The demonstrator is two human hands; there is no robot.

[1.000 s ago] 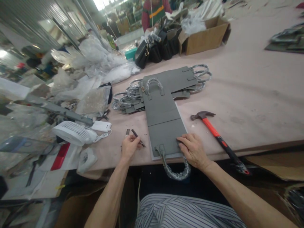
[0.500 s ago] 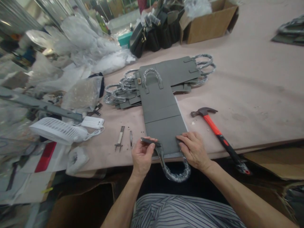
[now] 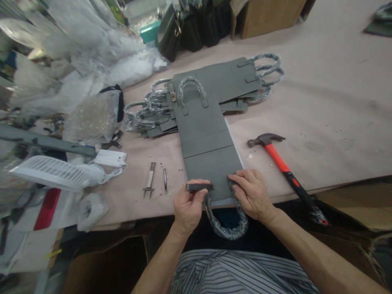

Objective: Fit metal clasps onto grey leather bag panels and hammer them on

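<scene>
A long grey bag panel (image 3: 206,139) lies flat on the pink table, its plastic-wrapped handle (image 3: 228,226) hanging over the near edge. My left hand (image 3: 188,204) is closed around a short dark metal tool (image 3: 199,187), held level over the panel's near left corner above the handle's left tab. My right hand (image 3: 252,194) presses fingers down on the panel's near right corner, holding it flat. Two thin metal tools (image 3: 149,185) lie on the table to the left of my left hand.
A red-handled hammer (image 3: 283,167) lies right of the panel. A stack of grey panels with wrapped handles (image 3: 232,81) sits behind. White fan (image 3: 52,173), plastic bags (image 3: 92,116) and clutter fill the left. Black bags (image 3: 190,24) and a cardboard box (image 3: 269,14) stand at the back.
My left hand left the small tools on the table, picked up a short dark tool and carried it right to the panel's near left corner. The right hand stayed put.
</scene>
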